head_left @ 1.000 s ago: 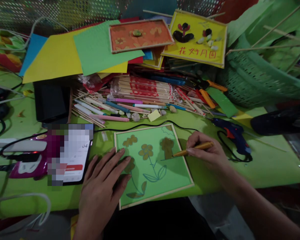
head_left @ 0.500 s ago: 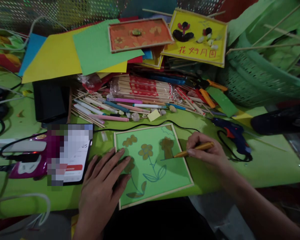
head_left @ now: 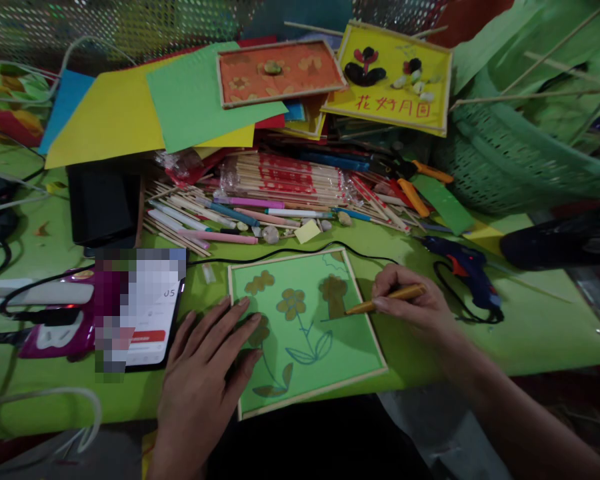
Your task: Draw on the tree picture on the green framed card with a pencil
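Observation:
A green sheet (head_left: pixel 330 373) edged with thin wooden sticks lies flat on the table. Drawn on it are flowers, leaves and a tree-like shape, several of them filled in gold-brown. My right hand (head_left: pixel 410 297) pinches a gold marker pen (head_left: pixel 390 299), its tip at the base of the tree-like shape. My left hand (head_left: pixel 207 373) rests flat over the sheet's left edge with fingers stretched out, covering part of a flower there.
Left of the sheet are a lit phone (head_left: pixel 155 313) and a purple power strip (head_left: pixel 55 333). Behind lie pens, packaged wooden sticks (head_left: pixel 285 177), coloured paper and two framed pictures. At the right are a glue gun (head_left: pixel 463 267) and a green basket (head_left: pixel 520 147).
The marker tip has shifted very slightly left along the base of the tree-like shape. My left hand stays in place.

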Tool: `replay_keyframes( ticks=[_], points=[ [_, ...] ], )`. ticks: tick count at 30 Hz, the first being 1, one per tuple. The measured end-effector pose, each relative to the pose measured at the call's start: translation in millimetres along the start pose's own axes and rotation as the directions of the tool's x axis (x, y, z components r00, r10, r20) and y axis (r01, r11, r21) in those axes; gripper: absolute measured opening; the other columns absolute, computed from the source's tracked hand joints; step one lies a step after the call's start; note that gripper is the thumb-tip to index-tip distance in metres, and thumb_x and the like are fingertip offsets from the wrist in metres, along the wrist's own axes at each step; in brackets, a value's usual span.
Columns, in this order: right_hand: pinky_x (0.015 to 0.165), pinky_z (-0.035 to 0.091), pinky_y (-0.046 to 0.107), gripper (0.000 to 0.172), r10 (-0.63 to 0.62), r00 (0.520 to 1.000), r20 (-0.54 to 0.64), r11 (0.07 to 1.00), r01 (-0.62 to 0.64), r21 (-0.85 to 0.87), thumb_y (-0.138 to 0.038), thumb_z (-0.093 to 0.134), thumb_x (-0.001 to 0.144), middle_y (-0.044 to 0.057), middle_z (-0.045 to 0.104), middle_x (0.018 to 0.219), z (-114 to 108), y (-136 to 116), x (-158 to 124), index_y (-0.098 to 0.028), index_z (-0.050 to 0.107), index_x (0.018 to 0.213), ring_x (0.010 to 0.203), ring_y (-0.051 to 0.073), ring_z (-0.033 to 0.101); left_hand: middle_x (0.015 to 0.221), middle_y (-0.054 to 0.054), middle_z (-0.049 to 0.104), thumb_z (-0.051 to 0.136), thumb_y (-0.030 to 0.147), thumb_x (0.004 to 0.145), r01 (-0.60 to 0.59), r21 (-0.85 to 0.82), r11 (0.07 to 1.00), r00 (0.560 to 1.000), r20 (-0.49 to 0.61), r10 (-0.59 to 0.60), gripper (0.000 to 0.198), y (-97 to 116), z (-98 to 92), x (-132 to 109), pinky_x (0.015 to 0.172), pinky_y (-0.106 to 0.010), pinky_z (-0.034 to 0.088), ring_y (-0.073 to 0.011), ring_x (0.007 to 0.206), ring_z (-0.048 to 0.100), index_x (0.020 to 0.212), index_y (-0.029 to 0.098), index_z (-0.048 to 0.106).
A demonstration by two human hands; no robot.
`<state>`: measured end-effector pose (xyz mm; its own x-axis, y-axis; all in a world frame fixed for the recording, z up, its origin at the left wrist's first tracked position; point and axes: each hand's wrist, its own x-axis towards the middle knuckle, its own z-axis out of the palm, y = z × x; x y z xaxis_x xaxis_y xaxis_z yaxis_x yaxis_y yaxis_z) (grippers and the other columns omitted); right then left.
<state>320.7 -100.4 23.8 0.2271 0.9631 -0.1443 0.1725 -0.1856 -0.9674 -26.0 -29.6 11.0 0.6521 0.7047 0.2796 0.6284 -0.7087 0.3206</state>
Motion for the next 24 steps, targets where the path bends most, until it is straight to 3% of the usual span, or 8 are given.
replay_keyframes(
  ticks=[24],
  points=[
    [0.057, 0.037, 0.03, 0.027, 0.0, 1.0, -0.016, 1.0, -0.001, -0.014, -0.046, 0.082, 0.08, 0.001, 0.058, 0.073, -1.5, 3.4, -0.7, -0.024, 0.067, 0.077, 0.064, 0.017, 0.049, 0.148, -0.002, 0.06, 0.06, 0.028, 0.098, -0.012, 0.02, 1.0, 1.0, 0.006, 0.012, 0.04, -0.6, 0.6, -0.2, 0.12, -0.048, 0.032, -0.0267, 0.141, 0.052, 0.138, 0.03, 0.06]
  ],
)
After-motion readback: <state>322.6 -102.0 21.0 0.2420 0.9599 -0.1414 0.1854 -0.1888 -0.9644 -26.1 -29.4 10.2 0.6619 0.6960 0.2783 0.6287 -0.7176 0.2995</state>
